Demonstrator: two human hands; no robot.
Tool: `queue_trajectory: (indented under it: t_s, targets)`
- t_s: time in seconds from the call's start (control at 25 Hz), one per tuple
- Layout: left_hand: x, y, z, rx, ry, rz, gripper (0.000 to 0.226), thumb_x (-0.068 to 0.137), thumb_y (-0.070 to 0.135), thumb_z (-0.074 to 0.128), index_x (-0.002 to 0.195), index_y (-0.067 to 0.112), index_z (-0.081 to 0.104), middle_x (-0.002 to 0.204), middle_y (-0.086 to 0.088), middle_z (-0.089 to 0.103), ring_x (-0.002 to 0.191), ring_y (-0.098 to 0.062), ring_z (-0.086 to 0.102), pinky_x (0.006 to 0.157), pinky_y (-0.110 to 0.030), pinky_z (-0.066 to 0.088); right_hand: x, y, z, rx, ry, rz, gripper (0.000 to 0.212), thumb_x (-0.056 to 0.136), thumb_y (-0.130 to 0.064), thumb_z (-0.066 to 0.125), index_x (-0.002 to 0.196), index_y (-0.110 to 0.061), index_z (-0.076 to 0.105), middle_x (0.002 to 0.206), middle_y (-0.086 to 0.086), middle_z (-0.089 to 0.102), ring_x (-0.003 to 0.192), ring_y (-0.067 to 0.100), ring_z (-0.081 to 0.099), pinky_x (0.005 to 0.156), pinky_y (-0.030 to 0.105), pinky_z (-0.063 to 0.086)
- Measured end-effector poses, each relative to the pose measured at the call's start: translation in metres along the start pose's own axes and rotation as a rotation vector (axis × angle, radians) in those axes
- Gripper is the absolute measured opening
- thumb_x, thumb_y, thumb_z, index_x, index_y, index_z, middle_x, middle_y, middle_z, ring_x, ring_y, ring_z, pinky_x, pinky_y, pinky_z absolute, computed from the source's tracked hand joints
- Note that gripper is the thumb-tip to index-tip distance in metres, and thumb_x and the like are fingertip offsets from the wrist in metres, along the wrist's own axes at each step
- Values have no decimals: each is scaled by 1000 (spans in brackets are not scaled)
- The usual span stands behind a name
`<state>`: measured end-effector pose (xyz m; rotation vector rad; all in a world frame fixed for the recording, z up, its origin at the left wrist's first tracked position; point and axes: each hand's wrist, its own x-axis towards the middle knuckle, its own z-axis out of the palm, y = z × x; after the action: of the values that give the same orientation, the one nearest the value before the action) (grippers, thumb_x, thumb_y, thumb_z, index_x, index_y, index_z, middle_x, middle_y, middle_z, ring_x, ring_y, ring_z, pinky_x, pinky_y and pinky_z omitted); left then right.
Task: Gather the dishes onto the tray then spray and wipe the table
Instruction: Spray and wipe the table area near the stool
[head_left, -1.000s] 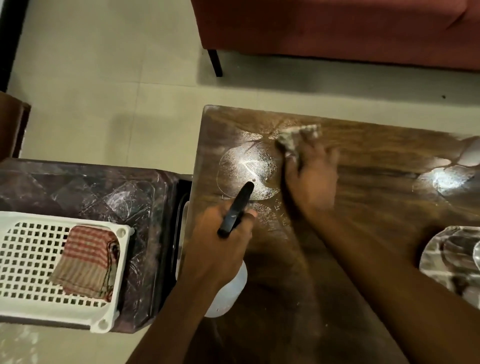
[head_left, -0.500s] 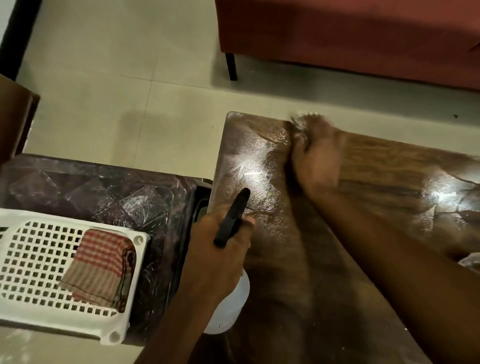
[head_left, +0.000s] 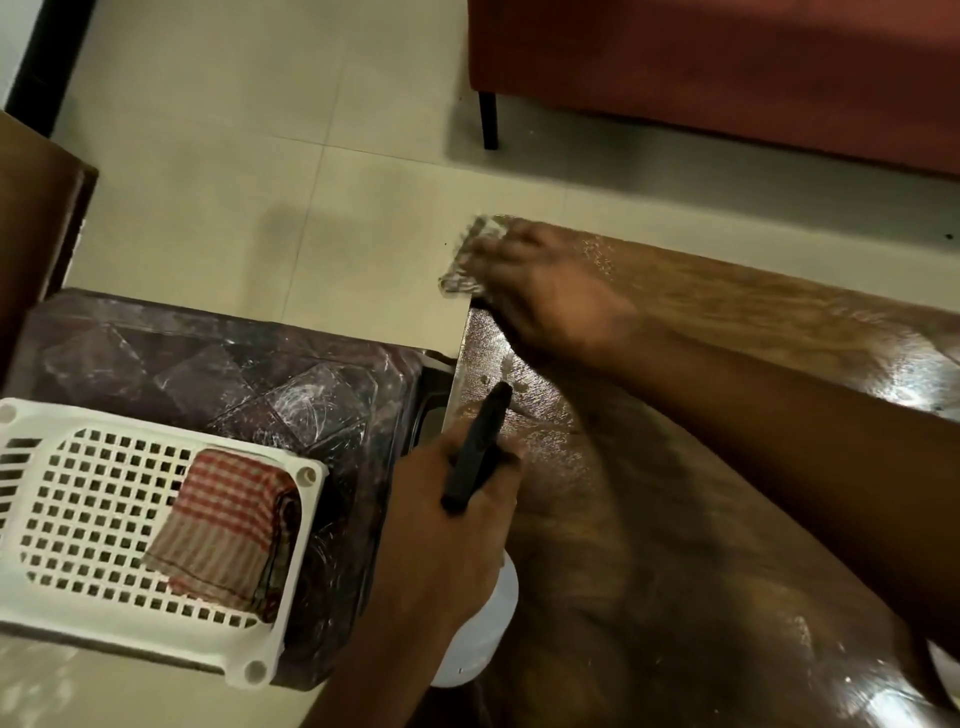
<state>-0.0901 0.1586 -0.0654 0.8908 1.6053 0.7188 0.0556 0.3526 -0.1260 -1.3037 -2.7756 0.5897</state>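
My right hand (head_left: 545, 296) presses a pale wiping cloth (head_left: 470, 260) onto the far left corner of the wooden table (head_left: 727, 467); the cloth hangs partly over the table's edge and is blurred. My left hand (head_left: 447, 525) grips a spray bottle (head_left: 478, 639) with a black nozzle (head_left: 478, 447) over the table's left edge, nozzle pointing away from me. Wet streaks shine on the tabletop near the corner. A sliver of a white dish (head_left: 943, 670) shows at the right edge.
A white perforated basket (head_left: 93, 519) holding a folded red checked cloth (head_left: 223, 525) sits on a dark side table (head_left: 234, 374) left of the wooden table. A red sofa (head_left: 727, 78) with a black leg stands beyond, across pale floor tiles.
My right hand has swept the cloth left and away to the table's far corner, past its edge. The view has shifted left. My left hand keeps the bottle in place.
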Motion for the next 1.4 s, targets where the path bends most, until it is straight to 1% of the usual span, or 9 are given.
queue_trajectory:
  t_s: [0.08, 0.24, 0.48, 0.72, 0.8, 1.0, 1.08, 1.32, 1.4]
  targets:
    - [-6, -1, -2, -16, 12, -5, 23, 85, 54, 67, 82, 33, 75, 69, -1, 75, 43, -15, 60, 50, -54, 61, 1, 16, -7, -68, -78, -129, 50, 108, -46, 37, 156, -35, 45, 167, -6, 42, 148, 29, 38, 113, 55, 45]
    - [-22, -2, -5, 12, -25, -52, 27, 87, 47, 70, 84, 21, 74, 80, -17, 75, 39, -17, 53, 49, -58, 54, 4, 12, -1, 89, 217, 343, 46, 107, -28, 51, 153, -28, 54, 162, -4, 50, 140, 29, 44, 113, 50, 45]
    - [-51, -13, -8, 63, -42, -76, 26, 89, 42, 66, 77, 19, 72, 57, -13, 62, 36, -6, 47, 49, -40, 46, -107, 6, 17, -29, -95, -450, 43, 110, -32, 45, 151, -22, 56, 158, 3, 54, 140, 31, 48, 109, 45, 47]
    - [-80, -23, 5, 88, -30, -32, 19, 87, 47, 67, 87, 28, 71, 60, -9, 64, 41, -8, 55, 52, -32, 46, -118, 17, 18, 185, 482, 886, 51, 102, -26, 51, 153, -27, 53, 164, 2, 47, 140, 37, 43, 116, 40, 38]
    - [-90, -28, 5, 31, -5, -59, 17, 85, 46, 69, 90, 31, 74, 68, -16, 69, 42, -9, 55, 52, -39, 47, -100, -33, 34, 250, 431, 723, 52, 101, -24, 53, 153, -25, 54, 163, 1, 48, 143, 35, 40, 120, 42, 38]
    - [-123, -45, 4, 108, 37, -69, 25, 86, 46, 68, 95, 26, 79, 75, 4, 78, 47, -5, 60, 64, -39, 48, -154, -99, 69, 17, -170, -428, 54, 103, -29, 46, 156, -27, 47, 165, -1, 43, 150, 32, 36, 114, 51, 44]
    - [-135, -51, 5, 96, 80, -81, 16, 86, 40, 67, 87, 28, 77, 77, -3, 78, 44, -7, 58, 61, -41, 47, -175, -58, 58, -25, -128, -541, 48, 103, -22, 54, 151, -21, 56, 159, 2, 53, 143, 32, 46, 109, 46, 49]
    - [-174, -67, 17, 110, 176, -159, 19, 91, 25, 79, 73, 20, 75, 68, -14, 73, 53, -32, 62, 66, -54, 56, -219, 9, 33, 189, 533, 977, 52, 100, -28, 50, 151, -22, 57, 158, 7, 53, 136, 41, 46, 115, 40, 36]
    - [-182, -72, 21, 102, 186, -171, 17, 92, 10, 78, 77, 17, 76, 72, -14, 76, 52, -24, 63, 66, -50, 55, -210, -43, 49, 232, 548, 1042, 54, 100, -24, 52, 154, -22, 54, 163, 4, 47, 141, 38, 42, 119, 39, 33]
